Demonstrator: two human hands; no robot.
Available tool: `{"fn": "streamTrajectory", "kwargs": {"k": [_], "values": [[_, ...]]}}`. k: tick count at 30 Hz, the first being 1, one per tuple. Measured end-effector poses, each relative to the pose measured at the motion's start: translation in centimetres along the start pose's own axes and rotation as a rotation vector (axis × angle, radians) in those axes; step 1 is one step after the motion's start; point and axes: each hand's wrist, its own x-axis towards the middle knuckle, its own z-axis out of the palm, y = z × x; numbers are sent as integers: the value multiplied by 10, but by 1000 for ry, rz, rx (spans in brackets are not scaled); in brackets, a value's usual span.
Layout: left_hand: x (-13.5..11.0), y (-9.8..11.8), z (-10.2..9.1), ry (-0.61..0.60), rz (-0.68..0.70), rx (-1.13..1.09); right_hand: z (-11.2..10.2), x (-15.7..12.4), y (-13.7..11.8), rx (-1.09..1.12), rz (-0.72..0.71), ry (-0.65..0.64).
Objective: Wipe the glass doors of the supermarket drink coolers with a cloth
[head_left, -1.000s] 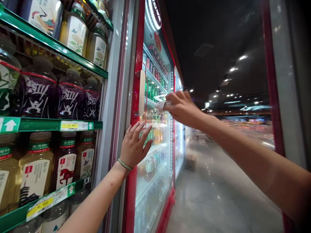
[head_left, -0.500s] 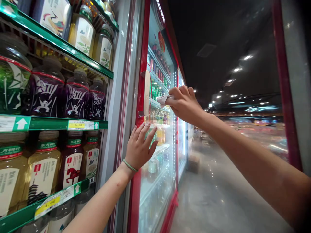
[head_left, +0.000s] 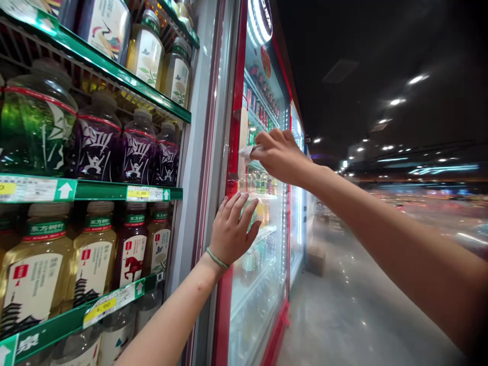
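My right hand (head_left: 280,155) is raised at the red-framed glass cooler (head_left: 223,325), its fingers pinched on a crumpled white cloth or tissue (head_left: 248,152). The cloth overlaps a pale upright strip (head_left: 243,127) on the cooler's red edge; whether it touches the strip is unclear. Lower down, my left hand (head_left: 234,234), with a green band on the wrist, has its fingers spread. It rests at the red edge and glass of the same cooler and holds nothing.
On the left, an open shelf unit holds purple bottles (head_left: 97,142) and amber tea bottles (head_left: 93,254) behind green price rails (head_left: 99,190). A grey metal post (head_left: 202,127) separates it from the red cooler. To the right runs a shiny floor (head_left: 343,305), with a box (head_left: 315,259) by the coolers.
The view has swung left, so shelves and cooler appear further right. My right hand has moved left with the cloth, to the pale strip. My left hand stays at the red edge.
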Motion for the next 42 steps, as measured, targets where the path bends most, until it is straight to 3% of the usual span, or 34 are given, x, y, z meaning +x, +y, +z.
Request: {"fn": "streamTrajectory", "kwargs": {"k": [2,5,10,14,19,23,28,33,39,42], "values": [[0,0,0,6,2,3,2,6,-1,-8,1,7],[0,1,0,-1,-4,4,5,14,-2,3,-113,-28],[0,1,-2,9,1,7,6,25,-1,-17,25,4],[-1,0,-3,1,11,12,3,27,-2,11,-115,-61],[-1,-1,-4,10,15,21,6,26,-8,-8,4,-12],[-1,-1,-5,-1,15,5,12,15,-11,23,-186,-17],[-1,-1,-5,15,13,-3,18,9,-12,-14,-87,70],[-1,-1,-7,5,16,-9,15,9,-12,62,-228,25],[-1,-2,-7,24,21,-7,17,17,-20,83,-73,141],[-1,-2,-7,36,30,-7,17,12,-27,139,-215,79]]}}
